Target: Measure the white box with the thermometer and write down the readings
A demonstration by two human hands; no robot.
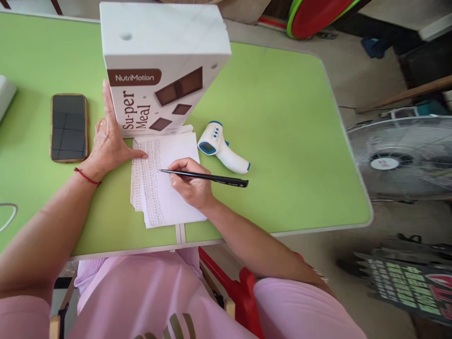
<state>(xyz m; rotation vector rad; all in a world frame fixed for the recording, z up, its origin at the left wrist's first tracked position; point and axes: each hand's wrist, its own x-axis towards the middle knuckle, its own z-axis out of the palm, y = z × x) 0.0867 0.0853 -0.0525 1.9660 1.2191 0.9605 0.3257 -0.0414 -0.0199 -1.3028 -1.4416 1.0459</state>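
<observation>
A black pen (pixel 215 178) is pinched in my right hand (pixel 192 184), its tip at the edge of the handwriting on a white sheet (pixel 180 202). Several lines of small writing fill the sheet's left part, and another written sheet (pixel 136 183) sticks out from beneath it. My left hand (pixel 109 141) has thumb and fingers spread apart. The thumb rests on the paper and the fingers lie along the left side of an upright white box (pixel 130 110) printed "NutriMotion Su-per Meal". The box stands at the paper's far edge.
A white and blue infrared thermometer (pixel 222 148) lies right of the paper. A phone (pixel 69 128) in a brown case is left of my left hand. The green table (pixel 282 141) has a pale rim. Beyond its right end stands a fan (pixel 391 160). A red chair (pixel 243 292) is below.
</observation>
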